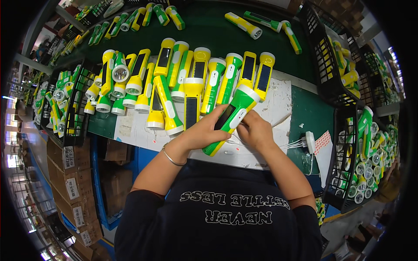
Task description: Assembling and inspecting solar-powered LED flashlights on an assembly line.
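My left hand [203, 129] is wrapped round a green and yellow flashlight [238, 112] with a dark solar panel and a white switch. The flashlight is tilted, its white head up and to the right. Beside its body, my right hand [257, 130] has curled fingers close to the flashlight's side; whatever they pinch is hidden. Thin white cables [291, 145] pass under the right wrist from a white charging block [310, 142]. Just beyond my hands, several flashlights [213, 80] lie side by side, some yellow with solar panels, some green.
A pile of flashlights [119, 74] lies at the left of the white board [278, 102]. Black crates of flashlights stand at the left [78, 104] and right [344, 156]. More flashlights [244, 25] lie on the far green tabletop [204, 26]. Cardboard boxes [72, 187] are stacked below left.
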